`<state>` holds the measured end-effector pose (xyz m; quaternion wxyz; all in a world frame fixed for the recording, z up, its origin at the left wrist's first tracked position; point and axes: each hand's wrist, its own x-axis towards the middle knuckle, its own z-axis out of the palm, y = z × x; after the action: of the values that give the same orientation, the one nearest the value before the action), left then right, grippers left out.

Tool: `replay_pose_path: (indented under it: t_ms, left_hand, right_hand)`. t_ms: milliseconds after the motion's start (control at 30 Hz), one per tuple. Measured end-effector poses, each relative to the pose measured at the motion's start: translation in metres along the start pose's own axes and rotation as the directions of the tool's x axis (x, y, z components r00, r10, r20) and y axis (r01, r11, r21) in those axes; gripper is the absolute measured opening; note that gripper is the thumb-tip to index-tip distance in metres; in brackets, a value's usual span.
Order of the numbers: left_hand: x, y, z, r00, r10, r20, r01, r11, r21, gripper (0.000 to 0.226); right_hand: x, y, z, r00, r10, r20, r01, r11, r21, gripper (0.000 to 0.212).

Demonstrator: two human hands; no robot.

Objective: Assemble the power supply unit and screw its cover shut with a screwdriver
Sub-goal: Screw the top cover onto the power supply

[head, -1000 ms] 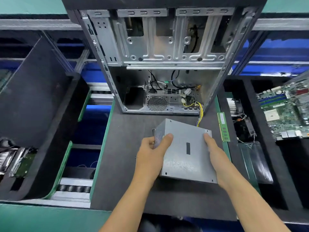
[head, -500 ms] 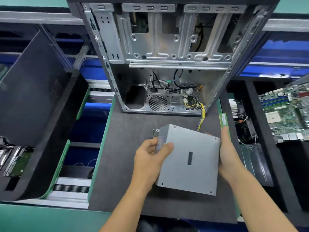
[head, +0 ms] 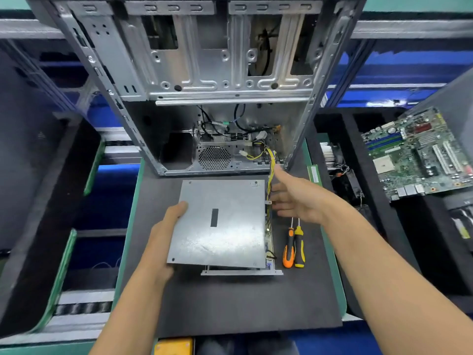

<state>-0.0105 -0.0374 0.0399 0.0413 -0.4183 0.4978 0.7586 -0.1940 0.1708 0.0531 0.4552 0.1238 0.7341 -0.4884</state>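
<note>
Computer case [head: 204,73] is standing open at the far edge of the dark foam mat [head: 230,303], its wiring showing inside.

Power supply unit [head: 220,224] is lying on the mat just in front of the case, between the person's two hands. Its grey cover is sitting on top but looking not fully seated: the near edge is riding above a base flange that is sticking out, and board and wires are showing along the right side. The flat cover is facing up; the long axis is running roughly away from the person toward the case, turned slightly.

Yellow cable bundle [head: 270,165] is running from the unit's far right corner into the case.

Left hand [head: 163,237] is gripping the cover's left edge, thumb on top.

Right hand [head: 297,198] is hovering just beside the unit's right edge, fingers straight, holding nothing.

Two screwdrivers [head: 294,247] are lying untouched, right of the unit.

Judgement: cover is being aligned; seating and all screwing appear yet to come.
</note>
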Motion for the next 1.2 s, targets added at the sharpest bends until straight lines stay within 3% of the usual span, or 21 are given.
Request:
replay_pose_path:
  t_ms: [233,367,667,1200]
  left_hand:
    - [0.007,-0.008,0.006,0.999,-0.03,-0.016,0.031,0.999,0.042,0.052]
    - [0.004,-0.01,0.021,0.999,0.025,-0.032,-0.022,0.996,0.091,0.061]
    - [0.0,-0.011,0.018,0.996,0.083,-0.016,-0.079,0.983,0.164,0.042]
    - [-0.004,-0.018,0.017,0.996,0.068,-0.05,-0.057,0.979,0.194,0.05]
  right_hand:
    - [0.005,-0.003,-0.003,0.998,-0.07,-0.009,0.069,0.995,-0.067,0.06]
    - [0.006,0.003,-0.007,0.993,-0.115,-0.006,0.114,0.993,-0.043,0.052]
    - [0.011,0.012,-0.013,0.992,-0.123,-0.004,0.124,0.992,0.031,0.067]
    - [0.01,0.013,-0.013,0.992,-0.126,0.013,0.127,0.992,-0.026,0.079]
